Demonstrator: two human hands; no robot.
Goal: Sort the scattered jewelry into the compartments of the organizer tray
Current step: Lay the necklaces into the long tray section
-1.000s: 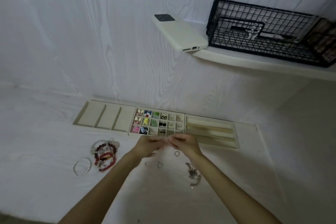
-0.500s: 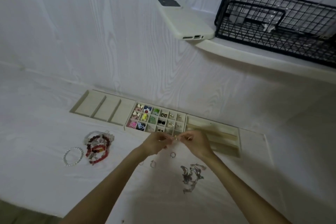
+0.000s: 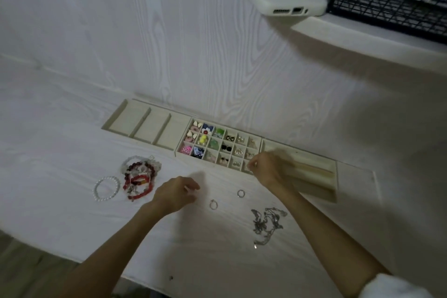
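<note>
Right hand poised over the near-right corner of the organizer tray's small-cell grid, fingertips pinched — apparently on a tiny earring, though blur hides it. Left hand hovers loosely curled, holding nothing, above the bench. Two rings, a tangled chain and beaded bracelets lie unsorted. Risk: the cells are narrow — a slightly misplaced release could drop the piece into a neighbouring compartment or onto the cloth.

The organizer tray looks like pale matt wood, standing on a white wood-grain bench. The chains and rings gleam like metal; the white bead bracelet looks glossy
</note>
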